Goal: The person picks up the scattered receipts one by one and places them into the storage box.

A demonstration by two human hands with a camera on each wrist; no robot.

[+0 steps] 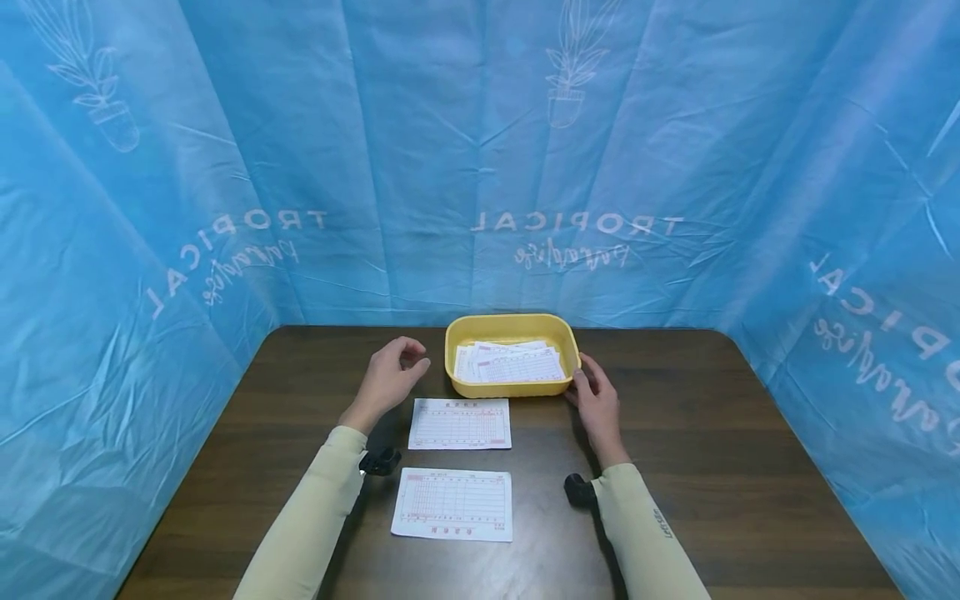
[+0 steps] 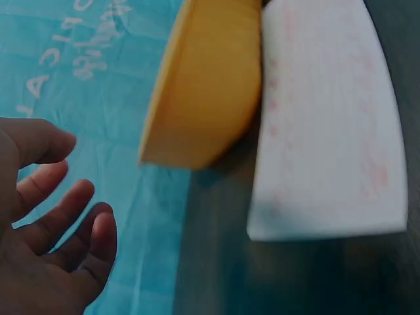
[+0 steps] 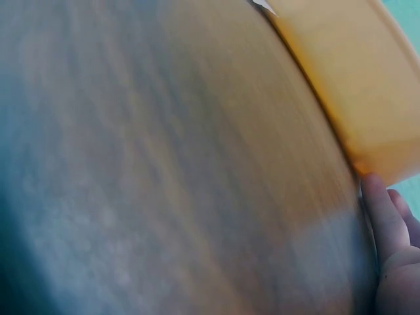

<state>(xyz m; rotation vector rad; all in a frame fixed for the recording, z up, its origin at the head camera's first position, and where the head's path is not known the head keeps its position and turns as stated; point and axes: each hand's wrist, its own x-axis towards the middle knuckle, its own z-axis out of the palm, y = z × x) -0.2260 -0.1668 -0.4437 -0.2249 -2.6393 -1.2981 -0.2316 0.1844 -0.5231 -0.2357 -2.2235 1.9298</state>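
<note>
A yellow plastic basket [image 1: 513, 389] stands at the back middle of the table with several printed paper slips [image 1: 517, 364] lying in it. My right hand [image 1: 597, 408] touches the basket's near right corner from outside, its fingertips against the wall; the right wrist view shows the thumb [image 3: 382, 213] straight against the corner. Left of the basket, my left hand [image 1: 388, 377] is raised with loosely bent fingers, apart from the basket and holding nothing. In front of the basket lies a printed form sheet [image 1: 460, 424]. Nearer to me is a second form stack [image 1: 452, 505], its red heading turned my way.
The dark wooden table [image 1: 712, 467] has rounded far corners. Blue cloth [image 1: 420, 167] with white plant prints and mirrored lettering hangs behind it and on both sides. A black wrist camera [image 1: 380, 461] sits on the left sleeve, another [image 1: 580, 491] on the right.
</note>
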